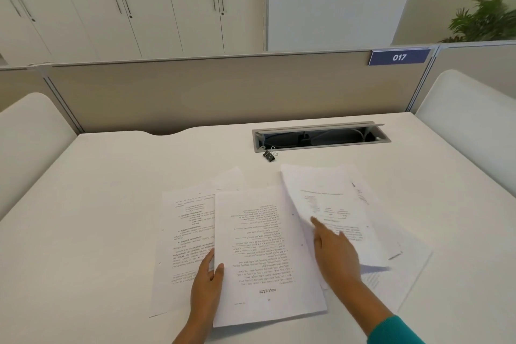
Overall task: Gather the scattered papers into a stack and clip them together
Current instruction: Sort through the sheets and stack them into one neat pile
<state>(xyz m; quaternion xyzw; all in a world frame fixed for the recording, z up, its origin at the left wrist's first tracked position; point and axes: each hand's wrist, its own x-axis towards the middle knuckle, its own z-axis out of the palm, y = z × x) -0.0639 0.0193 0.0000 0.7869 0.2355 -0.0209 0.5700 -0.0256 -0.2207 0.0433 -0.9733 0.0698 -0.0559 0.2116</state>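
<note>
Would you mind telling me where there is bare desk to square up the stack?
Bare desk lies left of the papers, and a strip runs between them and the cable tray, apart from the binder clip. The centre and right-front are crowded with overlapping sheets.

we count at least five printed sheets on the desk: the middle sheet [262,254], the left sheet [184,240], one behind them [231,177], the right sheet [332,204] and one beneath it [407,268]. overlaps may hide more. one binder clip [269,155]. two hands: left hand [206,285], right hand [335,251].
</note>
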